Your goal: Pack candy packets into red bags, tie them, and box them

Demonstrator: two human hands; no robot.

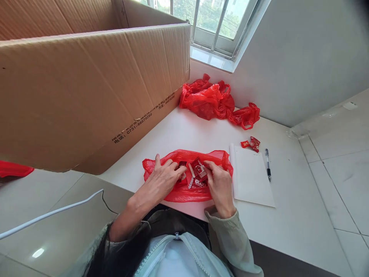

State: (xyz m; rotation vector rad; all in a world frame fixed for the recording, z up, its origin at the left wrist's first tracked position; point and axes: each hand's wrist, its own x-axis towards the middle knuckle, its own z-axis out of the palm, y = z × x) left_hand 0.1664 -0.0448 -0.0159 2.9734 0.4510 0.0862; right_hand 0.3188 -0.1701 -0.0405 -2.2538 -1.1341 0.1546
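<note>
A red plastic bag lies spread open on the table's near side, with several small red printed packets inside. My left hand reaches in from the left; its fingers curl down over a dark red packet, partly hiding it. From the right, my right hand pinches the edge of another red packet with white print between thumb and forefinger. The two hands are a short way apart, with the packets between them.
A big open cardboard box stands at the left. Crumpled red bags lie along the back wall. Right of the bag are a white paper pad, a pen and two small red packets. A white cable hangs at lower left.
</note>
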